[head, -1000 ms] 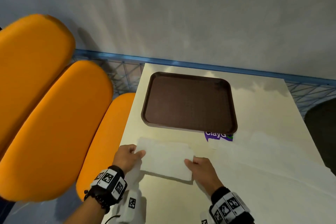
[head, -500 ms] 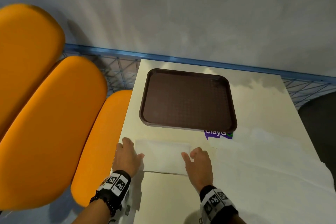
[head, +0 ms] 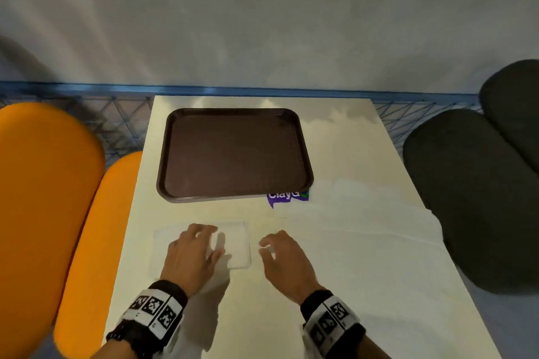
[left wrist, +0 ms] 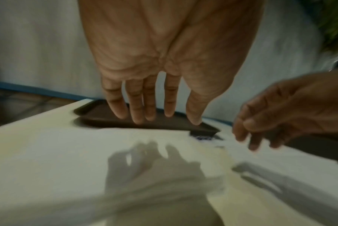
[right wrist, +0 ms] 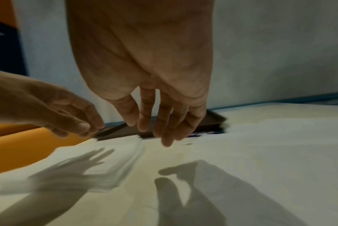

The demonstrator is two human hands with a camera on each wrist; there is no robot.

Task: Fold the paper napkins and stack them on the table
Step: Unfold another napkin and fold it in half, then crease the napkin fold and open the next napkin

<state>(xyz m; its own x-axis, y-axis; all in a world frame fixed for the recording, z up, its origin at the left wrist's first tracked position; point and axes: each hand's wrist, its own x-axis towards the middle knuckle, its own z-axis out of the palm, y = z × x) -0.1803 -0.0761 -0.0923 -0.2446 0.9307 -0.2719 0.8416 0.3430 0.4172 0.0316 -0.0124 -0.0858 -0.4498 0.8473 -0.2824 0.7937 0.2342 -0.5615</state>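
Observation:
A folded white napkin [head: 236, 245] lies flat on the cream table [head: 364, 285], just in front of the brown tray [head: 233, 154]. My left hand [head: 201, 245] hovers over the napkin's middle with straight, spread fingers; in the left wrist view the left hand [left wrist: 152, 116] is raised above the surface and holds nothing. My right hand [head: 271, 245] is to the right of the napkin, off it, fingers loosely bent and empty; the right wrist view shows the right hand [right wrist: 156, 130] above the table. More white paper [head: 373, 213] lies spread at the table's right.
The empty brown tray sits at the table's back, partly covering a purple sticker [head: 287, 197]. Orange seats [head: 43, 213] stand along the left, dark seats [head: 481, 198] along the right. A grey wall [head: 262, 23] and blue rail close the far side.
Both hands held the napkin's ends, then pressed it flat. Now the right hand has come off to the right and the left hand has lifted over the napkin's middle. The head view swung right.

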